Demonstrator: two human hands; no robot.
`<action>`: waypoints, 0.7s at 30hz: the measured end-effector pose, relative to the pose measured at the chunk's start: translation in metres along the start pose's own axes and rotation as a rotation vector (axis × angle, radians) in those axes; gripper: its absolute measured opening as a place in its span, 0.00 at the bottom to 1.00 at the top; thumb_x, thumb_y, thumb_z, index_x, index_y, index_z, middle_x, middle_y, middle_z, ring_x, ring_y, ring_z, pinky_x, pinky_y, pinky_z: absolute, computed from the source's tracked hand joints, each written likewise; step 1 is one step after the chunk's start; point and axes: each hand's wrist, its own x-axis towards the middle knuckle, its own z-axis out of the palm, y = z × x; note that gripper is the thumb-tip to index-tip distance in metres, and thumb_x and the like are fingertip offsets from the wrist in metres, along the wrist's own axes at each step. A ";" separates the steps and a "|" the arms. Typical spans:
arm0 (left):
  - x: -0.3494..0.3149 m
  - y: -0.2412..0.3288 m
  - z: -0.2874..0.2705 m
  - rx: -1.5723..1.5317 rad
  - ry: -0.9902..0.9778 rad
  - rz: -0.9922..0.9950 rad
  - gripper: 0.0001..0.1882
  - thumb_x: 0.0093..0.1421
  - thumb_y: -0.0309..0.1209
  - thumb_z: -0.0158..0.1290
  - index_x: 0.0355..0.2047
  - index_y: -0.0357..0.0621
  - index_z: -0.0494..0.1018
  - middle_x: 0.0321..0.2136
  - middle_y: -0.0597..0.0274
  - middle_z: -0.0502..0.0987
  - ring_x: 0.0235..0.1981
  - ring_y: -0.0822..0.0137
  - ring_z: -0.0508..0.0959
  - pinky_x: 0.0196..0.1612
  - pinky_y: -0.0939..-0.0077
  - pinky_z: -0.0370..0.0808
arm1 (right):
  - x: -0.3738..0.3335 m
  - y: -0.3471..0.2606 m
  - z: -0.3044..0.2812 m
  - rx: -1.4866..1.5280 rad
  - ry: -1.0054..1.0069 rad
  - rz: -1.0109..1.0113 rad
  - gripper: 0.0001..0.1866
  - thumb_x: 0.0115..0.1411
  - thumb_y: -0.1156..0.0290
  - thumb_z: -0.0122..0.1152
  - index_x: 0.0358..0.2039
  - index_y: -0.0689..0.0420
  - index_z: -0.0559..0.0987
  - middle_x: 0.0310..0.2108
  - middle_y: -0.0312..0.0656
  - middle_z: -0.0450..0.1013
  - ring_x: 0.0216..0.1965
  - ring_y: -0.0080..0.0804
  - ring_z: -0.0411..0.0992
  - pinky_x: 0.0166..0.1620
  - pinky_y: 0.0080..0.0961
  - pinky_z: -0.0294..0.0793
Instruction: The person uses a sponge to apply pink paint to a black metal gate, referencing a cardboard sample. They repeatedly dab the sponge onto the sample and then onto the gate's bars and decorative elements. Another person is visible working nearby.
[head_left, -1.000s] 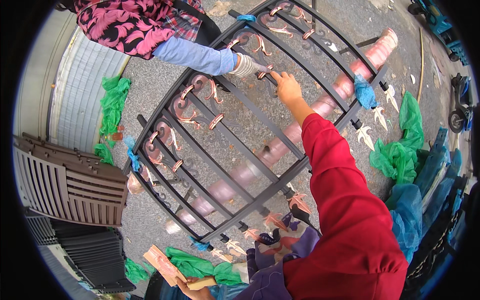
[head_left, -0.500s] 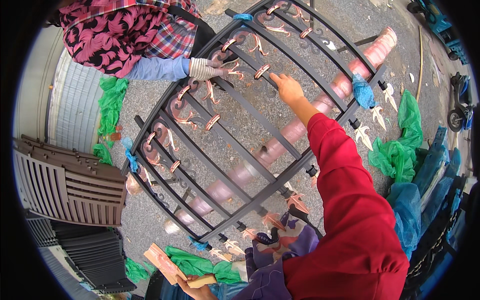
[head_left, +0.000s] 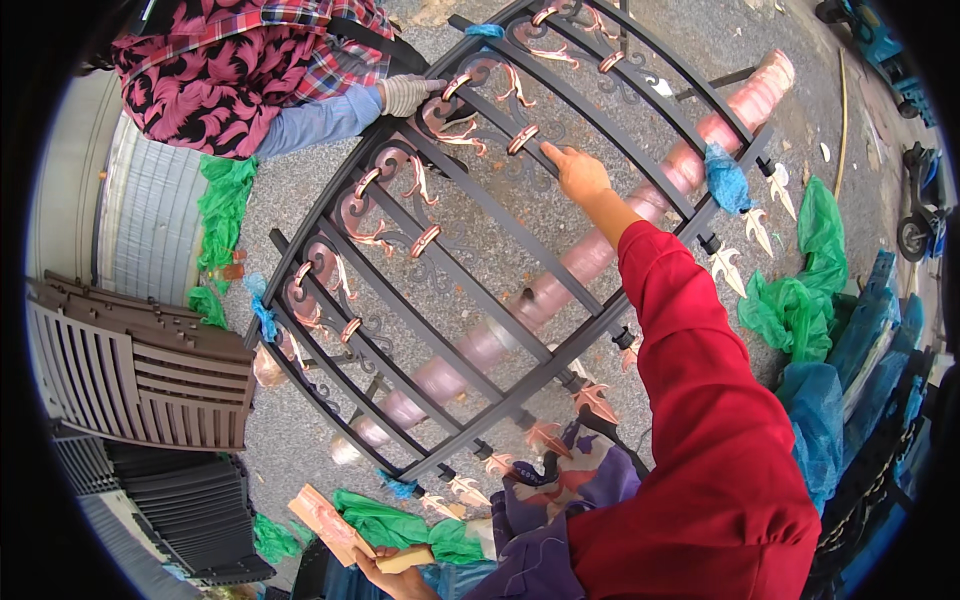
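Note:
A dark metal fence panel [head_left: 520, 390] with copper-coloured scrolls, collars and spear tips lies before me. My right hand [head_left: 582, 174] is at one of its bars, beside a copper-coloured collar [head_left: 522, 138]. One finger reaches out to the bar and the others curl in; whether they hold anything is hidden. Low at the left, my left hand [head_left: 400, 578] is closed around a flat tan board [head_left: 330, 522] with pinkish smears and a pale yellow block [head_left: 405, 558]. Across the panel, a co-worker's gloved hand [head_left: 408, 95] touches the scrolled end near another collar.
Under the panel runs a long pink-wrapped roll [head_left: 560, 278]. Blue wrap [head_left: 728, 180] is tied at a corner. Green plastic sheeting [head_left: 800, 310] lies on the right. Brown slatted panels [head_left: 150, 370] are stacked at left, and a scooter [head_left: 918, 210] stands far right.
The co-worker's gloved hand has moved away from the lower scroll, up toward the panel's far edge. My right hand has shifted only slightly, and my left hand stays in place.

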 end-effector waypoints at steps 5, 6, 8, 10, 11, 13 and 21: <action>0.003 -0.003 -0.004 0.026 -0.037 -0.012 0.13 0.61 0.46 0.51 0.28 0.53 0.71 0.13 0.76 0.67 0.15 0.81 0.71 0.18 0.86 0.71 | 0.015 -0.004 0.005 0.051 0.118 0.078 0.18 0.56 0.71 0.53 0.48 0.42 0.74 0.38 0.44 0.73 0.41 0.46 0.74 0.43 0.41 0.75; 0.003 -0.001 -0.004 0.037 -0.046 -0.020 0.13 0.61 0.46 0.51 0.28 0.53 0.72 0.13 0.77 0.68 0.15 0.81 0.71 0.18 0.85 0.71 | 0.021 -0.011 0.009 0.114 0.164 0.169 0.15 0.56 0.69 0.54 0.44 0.44 0.77 0.38 0.44 0.74 0.41 0.46 0.74 0.44 0.41 0.74; -0.001 0.002 -0.004 0.106 -0.109 -0.006 0.10 0.60 0.39 0.51 0.38 0.51 0.68 0.21 0.69 0.69 0.21 0.74 0.72 0.23 0.78 0.73 | 0.037 -0.016 0.021 0.318 0.301 0.439 0.07 0.54 0.62 0.61 0.30 0.48 0.83 0.34 0.41 0.76 0.38 0.41 0.76 0.44 0.38 0.74; -0.012 0.004 -0.010 0.223 -0.203 0.038 0.26 0.58 0.25 0.53 0.58 0.46 0.61 0.38 0.52 0.72 0.33 0.61 0.73 0.34 0.65 0.77 | 0.049 -0.017 0.019 0.549 0.156 0.595 0.08 0.52 0.60 0.61 0.32 0.45 0.83 0.37 0.39 0.77 0.41 0.42 0.75 0.45 0.37 0.73; -0.014 0.004 -0.016 0.276 -0.206 0.090 0.25 0.60 0.27 0.52 0.57 0.46 0.62 0.37 0.52 0.72 0.32 0.61 0.74 0.33 0.65 0.77 | 0.056 -0.020 0.018 0.663 0.078 0.664 0.09 0.52 0.59 0.61 0.33 0.43 0.83 0.39 0.38 0.78 0.43 0.42 0.74 0.46 0.36 0.73; -0.010 0.000 -0.019 0.392 -0.229 0.173 0.21 0.62 0.31 0.50 0.56 0.47 0.63 0.37 0.52 0.72 0.32 0.61 0.74 0.32 0.65 0.77 | 0.065 -0.014 0.020 0.663 -0.001 0.762 0.12 0.48 0.55 0.65 0.33 0.41 0.83 0.40 0.37 0.78 0.45 0.40 0.74 0.47 0.36 0.72; 0.000 -0.001 -0.003 0.000 -0.068 -0.065 0.13 0.62 0.47 0.49 0.33 0.53 0.74 0.14 0.77 0.70 0.15 0.82 0.71 0.23 0.83 0.74 | 0.089 -0.002 0.029 0.488 -0.195 0.716 0.23 0.49 0.50 0.60 0.44 0.46 0.81 0.48 0.39 0.75 0.52 0.42 0.71 0.54 0.35 0.69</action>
